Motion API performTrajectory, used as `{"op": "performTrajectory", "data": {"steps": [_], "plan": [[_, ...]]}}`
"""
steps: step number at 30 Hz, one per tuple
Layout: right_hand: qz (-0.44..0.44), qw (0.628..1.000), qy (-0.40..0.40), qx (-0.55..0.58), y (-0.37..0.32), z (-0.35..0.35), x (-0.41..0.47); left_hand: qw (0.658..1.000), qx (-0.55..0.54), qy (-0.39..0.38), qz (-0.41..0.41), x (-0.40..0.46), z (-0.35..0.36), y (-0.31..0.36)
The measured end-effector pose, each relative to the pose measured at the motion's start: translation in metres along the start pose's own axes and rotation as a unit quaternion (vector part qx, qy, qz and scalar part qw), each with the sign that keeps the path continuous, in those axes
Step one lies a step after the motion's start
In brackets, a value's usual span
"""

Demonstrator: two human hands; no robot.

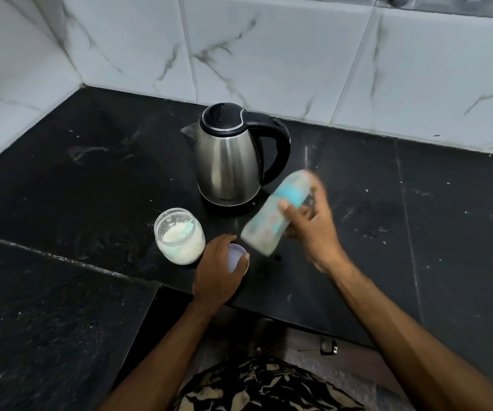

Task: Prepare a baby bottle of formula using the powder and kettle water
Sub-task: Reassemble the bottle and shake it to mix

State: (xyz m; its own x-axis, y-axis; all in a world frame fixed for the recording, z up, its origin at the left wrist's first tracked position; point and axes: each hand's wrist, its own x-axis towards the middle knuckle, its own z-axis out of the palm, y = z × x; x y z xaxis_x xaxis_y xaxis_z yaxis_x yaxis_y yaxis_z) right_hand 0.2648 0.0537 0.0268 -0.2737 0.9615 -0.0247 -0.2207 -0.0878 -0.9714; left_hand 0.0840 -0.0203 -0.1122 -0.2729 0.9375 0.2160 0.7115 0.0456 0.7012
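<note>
On the black stone table (61,179), beside the open glass powder jar (179,235), my left hand (218,272) grips a round lilac lid (237,258); my right hand (313,223) clasps the tilted, blurred blue-banded baby bottle (274,212) before the steel kettle (230,158).

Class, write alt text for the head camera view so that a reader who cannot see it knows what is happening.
A person's right hand holds a tilted, motion-blurred baby bottle above a black counter, while the left hand grips a pale round lid. An open jar of white powder stands to the left, and a closed steel electric kettle stands behind.
</note>
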Motion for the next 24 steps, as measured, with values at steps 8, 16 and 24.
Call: {"op": "performTrajectory", "data": {"steps": [8, 16, 24], "plan": [[-0.011, 0.995, 0.092, 0.045, -0.001, 0.001, 0.009, 1.0, -0.01, 0.015, -0.004, -0.004, -0.002, 0.007], [0.006, 0.999, -0.03, -0.041, 0.004, 0.003, -0.007, 1.0, -0.007, -0.009, 0.006, 0.0, -0.001, -0.002], [0.015, 0.996, -0.076, -0.052, 0.007, 0.008, -0.013, 1.0, 0.002, -0.012, 0.019, 0.002, -0.001, 0.0]]}}
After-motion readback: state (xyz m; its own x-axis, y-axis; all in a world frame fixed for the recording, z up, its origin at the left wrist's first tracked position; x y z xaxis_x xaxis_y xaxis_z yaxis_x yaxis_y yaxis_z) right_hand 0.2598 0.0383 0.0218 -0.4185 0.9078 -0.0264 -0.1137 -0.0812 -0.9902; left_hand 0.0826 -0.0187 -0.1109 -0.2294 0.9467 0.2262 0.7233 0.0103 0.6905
